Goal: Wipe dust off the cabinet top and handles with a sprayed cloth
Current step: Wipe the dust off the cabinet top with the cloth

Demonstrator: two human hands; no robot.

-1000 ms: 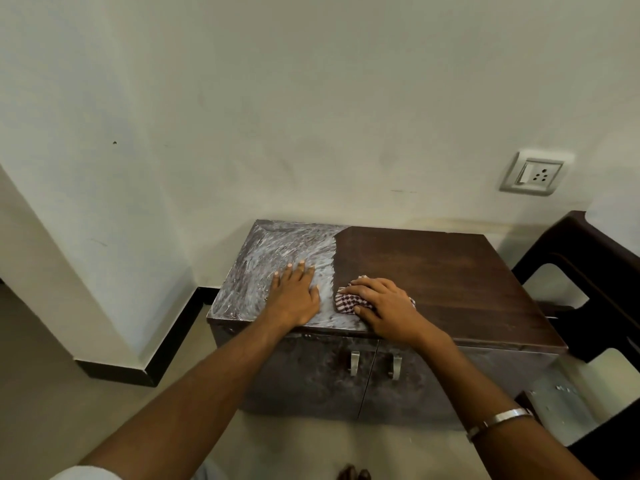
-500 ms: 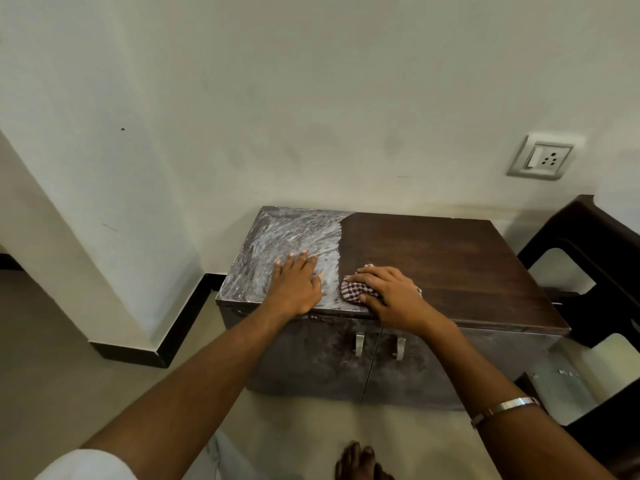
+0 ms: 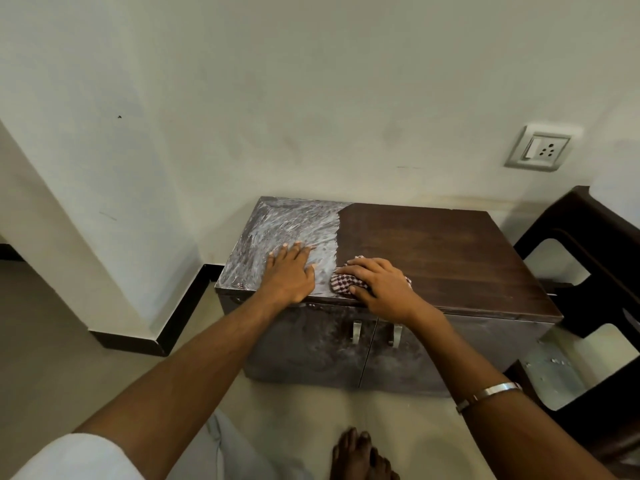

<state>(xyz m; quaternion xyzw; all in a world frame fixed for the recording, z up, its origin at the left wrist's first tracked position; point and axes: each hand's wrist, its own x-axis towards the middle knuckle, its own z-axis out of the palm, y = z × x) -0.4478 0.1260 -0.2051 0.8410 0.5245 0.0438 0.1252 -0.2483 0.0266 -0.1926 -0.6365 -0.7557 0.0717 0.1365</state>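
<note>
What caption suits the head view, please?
Right hand presses checkered cloth on half-dusty cabinet top; left hand braces.

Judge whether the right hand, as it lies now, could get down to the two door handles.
Probably yes: the right hand presses the cloth at the top's front edge, directly above the handles, with nothing between.

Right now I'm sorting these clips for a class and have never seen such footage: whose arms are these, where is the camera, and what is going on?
There is no machine here. A person wears a camera on the head, looking down at their own two arms. The left hand rests flat on the dusty grey part of the cabinet top. The right hand presses a checked cloth at the border where the grey dust meets the dark brown half on the right. Two metal handles sit on the doors below, untouched. A wall socket and a dark chair are at the right.
</note>
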